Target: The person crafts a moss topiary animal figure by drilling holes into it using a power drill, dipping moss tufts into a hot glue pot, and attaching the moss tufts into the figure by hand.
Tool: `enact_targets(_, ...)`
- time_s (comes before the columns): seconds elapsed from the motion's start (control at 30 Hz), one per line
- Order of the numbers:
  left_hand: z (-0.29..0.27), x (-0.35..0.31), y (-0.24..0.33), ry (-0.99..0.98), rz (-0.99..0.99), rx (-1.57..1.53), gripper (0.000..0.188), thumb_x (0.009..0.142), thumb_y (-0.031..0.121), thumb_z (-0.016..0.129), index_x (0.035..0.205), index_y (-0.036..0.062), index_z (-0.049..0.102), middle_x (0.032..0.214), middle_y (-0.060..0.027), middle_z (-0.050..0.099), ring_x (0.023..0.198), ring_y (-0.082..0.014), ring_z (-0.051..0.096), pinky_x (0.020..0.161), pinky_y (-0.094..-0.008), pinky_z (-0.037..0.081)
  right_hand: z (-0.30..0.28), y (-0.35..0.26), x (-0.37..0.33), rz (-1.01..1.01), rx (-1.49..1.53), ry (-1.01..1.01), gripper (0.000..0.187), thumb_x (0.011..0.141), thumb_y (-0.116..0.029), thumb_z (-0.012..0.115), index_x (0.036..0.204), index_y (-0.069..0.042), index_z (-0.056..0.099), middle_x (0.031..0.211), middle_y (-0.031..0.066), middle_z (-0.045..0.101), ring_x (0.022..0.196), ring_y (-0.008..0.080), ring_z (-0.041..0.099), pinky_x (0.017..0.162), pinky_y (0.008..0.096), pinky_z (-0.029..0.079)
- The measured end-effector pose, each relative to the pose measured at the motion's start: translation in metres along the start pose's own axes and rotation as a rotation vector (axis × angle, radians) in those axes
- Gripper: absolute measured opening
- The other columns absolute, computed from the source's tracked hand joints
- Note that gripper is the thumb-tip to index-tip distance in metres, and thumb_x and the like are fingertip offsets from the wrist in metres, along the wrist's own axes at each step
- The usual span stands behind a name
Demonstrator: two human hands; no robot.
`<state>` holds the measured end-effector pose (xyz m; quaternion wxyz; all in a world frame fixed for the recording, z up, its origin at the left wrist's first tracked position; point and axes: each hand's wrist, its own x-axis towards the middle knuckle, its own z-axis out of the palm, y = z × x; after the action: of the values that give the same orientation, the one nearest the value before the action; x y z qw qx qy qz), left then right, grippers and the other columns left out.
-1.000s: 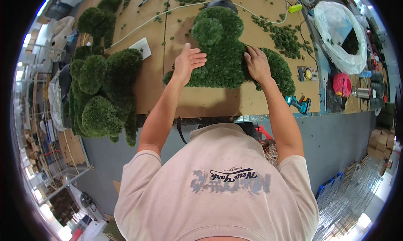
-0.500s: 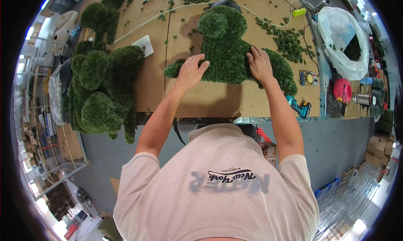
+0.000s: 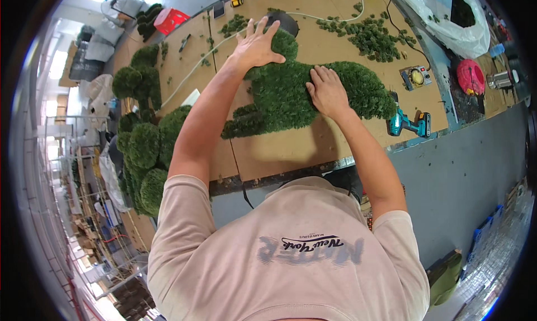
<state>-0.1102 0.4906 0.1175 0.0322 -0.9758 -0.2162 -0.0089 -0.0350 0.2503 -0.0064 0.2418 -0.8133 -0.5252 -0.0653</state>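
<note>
A green topiary figure (image 3: 282, 100), covered in artificial grass, lies on the cardboard-covered table (image 3: 268, 159). A dark round piece (image 3: 288, 22) shows at its far end. My left hand (image 3: 258, 48) rests over that far rounded part, fingers spread, and covers some of it. My right hand (image 3: 329, 93) lies on the figure's body where a thick grassy limb stretches to the right; its fingers are extended over the grass. Neither hand is closed round anything.
More topiary figures (image 3: 144, 147) stand to the left. Loose green tufts (image 3: 375, 38) lie scattered at the far right of the table. A teal cordless drill (image 3: 405, 122), a small device with a round dial (image 3: 417, 78) and a pink container (image 3: 470, 76) are along the right side.
My left hand has moved from the figure's left limb up to its far rounded part, and its fingers have spread. My right hand has shifted inward onto the body. The view has turned.
</note>
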Motion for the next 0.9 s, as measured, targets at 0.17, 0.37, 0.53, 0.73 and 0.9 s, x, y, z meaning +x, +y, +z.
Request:
enact_targets(0.17,0.010,0.036,-0.020,-0.306,0.065,-0.119,0.107,0.074,0.057,0.081,0.164,0.0231,0.033,0.171,-0.0175,0.024,0.156,-0.0442,0.022,0.125,-0.0550,0.028,0.000,0.001,-0.003,0.009,0.008,0.029,0.045,0.105,-0.031,0.053,0.133,0.003,0.061,0.141,0.0205,0.061,0.138,0.0348,0.052,0.121,0.0467,0.035)
enact_targets(0.37,0.028,0.045,-0.034,-0.339,0.087,-0.159,0.103,0.076,0.056,0.078,0.164,0.0229,0.034,0.170,-0.0166,0.027,0.152,-0.0479,0.028,0.122,-0.0566,0.034,0.003,0.005,0.006,0.009,0.049,0.047,0.043,0.103,-0.030,0.055,0.129,0.003,0.063,0.138,0.0206,0.063,0.135,0.0342,0.054,0.120,0.0461,0.036)
enact_targets(0.53,0.022,0.045,-0.022,-0.391,0.006,-0.129,0.102,0.077,0.055,0.077,0.163,0.0203,0.035,0.168,-0.0155,0.031,0.149,-0.0493,0.032,0.120,-0.0552,0.037,-0.003,0.018,0.012,-0.056,0.065,0.045,0.037,0.101,-0.030,0.058,0.117,0.001,0.067,0.125,0.0183,0.067,0.124,0.0331,0.060,0.114,0.0454,0.041)
enact_targets(0.73,0.044,0.023,-0.043,-0.528,-0.115,-0.200,0.096,0.077,0.052,0.078,0.157,0.0082,0.045,0.155,-0.0242,0.046,0.140,-0.0425,0.048,0.115,-0.0456,0.042,-0.012,0.022,0.026,-0.125,0.169,-0.183,0.032,0.098,-0.033,0.061,0.099,-0.002,0.071,0.107,0.0141,0.070,0.110,0.0315,0.063,0.104,0.0423,0.047)
enact_targets(0.9,0.113,0.002,-0.069,-0.650,-0.194,-0.387,0.106,0.075,0.058,0.073,0.161,0.0095,0.037,0.158,-0.0246,0.042,0.148,-0.0399,0.040,0.120,-0.0478,0.037,-0.054,0.030,0.017,-0.289,0.368,0.120,0.029,0.092,-0.017,0.068,0.115,0.000,0.068,0.116,0.0160,0.070,0.120,0.0345,0.062,0.108,0.0464,0.047)
